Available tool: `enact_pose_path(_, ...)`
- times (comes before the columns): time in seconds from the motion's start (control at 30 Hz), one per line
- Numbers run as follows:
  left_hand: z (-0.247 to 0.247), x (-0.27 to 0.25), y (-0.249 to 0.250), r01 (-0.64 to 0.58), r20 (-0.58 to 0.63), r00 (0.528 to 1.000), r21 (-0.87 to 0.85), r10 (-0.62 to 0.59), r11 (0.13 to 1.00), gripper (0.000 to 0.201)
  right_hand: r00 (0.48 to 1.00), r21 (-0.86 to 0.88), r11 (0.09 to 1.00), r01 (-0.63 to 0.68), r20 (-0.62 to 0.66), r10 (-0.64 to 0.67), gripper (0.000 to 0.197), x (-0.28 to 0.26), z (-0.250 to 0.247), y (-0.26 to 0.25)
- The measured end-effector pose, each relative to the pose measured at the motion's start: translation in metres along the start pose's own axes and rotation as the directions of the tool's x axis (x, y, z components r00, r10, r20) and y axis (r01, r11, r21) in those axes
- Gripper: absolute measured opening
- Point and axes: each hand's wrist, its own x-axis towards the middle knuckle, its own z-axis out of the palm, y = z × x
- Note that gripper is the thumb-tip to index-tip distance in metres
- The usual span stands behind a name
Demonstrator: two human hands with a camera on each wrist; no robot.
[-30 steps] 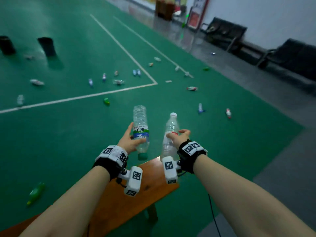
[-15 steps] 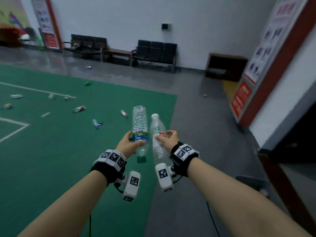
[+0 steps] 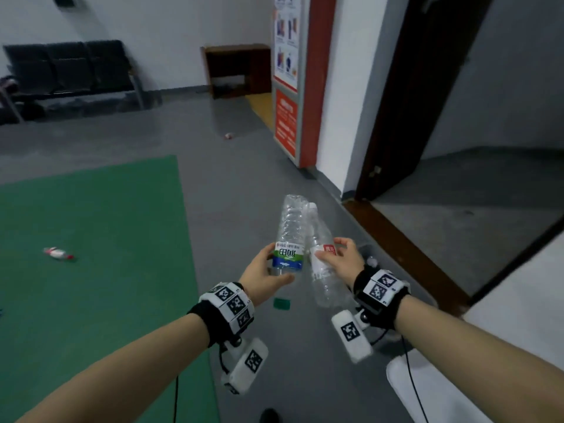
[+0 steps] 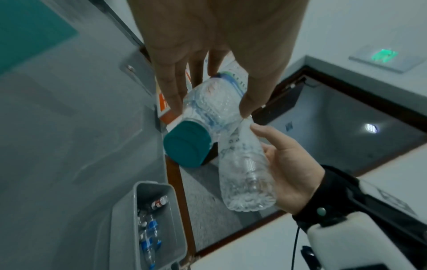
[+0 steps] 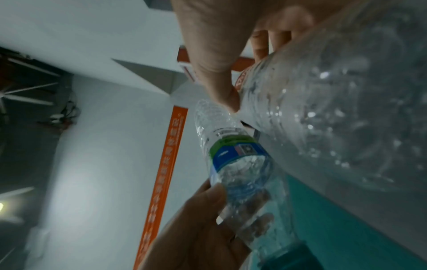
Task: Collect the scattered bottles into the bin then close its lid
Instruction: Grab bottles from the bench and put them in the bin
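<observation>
Two clear bottles are held up at mid-frame in the head view, over grey floor. The green-label bottle (image 3: 289, 239) is gripped by the left hand (image 3: 265, 271), thumb and fingers wrapped round its label, cap end down; its teal cap (image 4: 187, 144) is seen close up in the left wrist view. The red-label bottle (image 3: 323, 267) is gripped by the right hand (image 3: 343, 259), fingers curled round its label, white cap up, body tilted toward 11 o'clock. The two bottles lean together and appear to touch near their upper ends.

The bin (image 4: 148, 190), grey with its top open, is seen only in the left wrist view, at 7 o'clock of the bottles on the floor, with several bottles lying inside.

At 9 o'clock in the head view a green mat (image 3: 100, 245) is spread, with one loose bottle (image 3: 58, 254) lying on it. A small object (image 3: 229, 136) lies on the floor at 12 o'clock; what it is cannot be told. Black seats (image 3: 70, 68) stand along the wall at 10 o'clock, and a dark doorway (image 3: 406, 96) is at 2 o'clock.
</observation>
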Motion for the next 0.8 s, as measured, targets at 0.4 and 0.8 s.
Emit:
enact_pose_path(0.4,0.056,0.222,0.048,-0.138,0.489,0.872,0.207,0.02,0.969,0.075,0.839,0.112,0.967,-0.231,-0.48,0.256,0.06,0.102,-0.118,0.036)
enact_pose_path(0.8,0.177,0.405,0.076,-0.218,0.673,0.731,0.389,-0.114,0.895,0.069,0.761,0.205,0.939,-0.277,-0.55,0.344,0.06,0.265,-0.215,0.078)
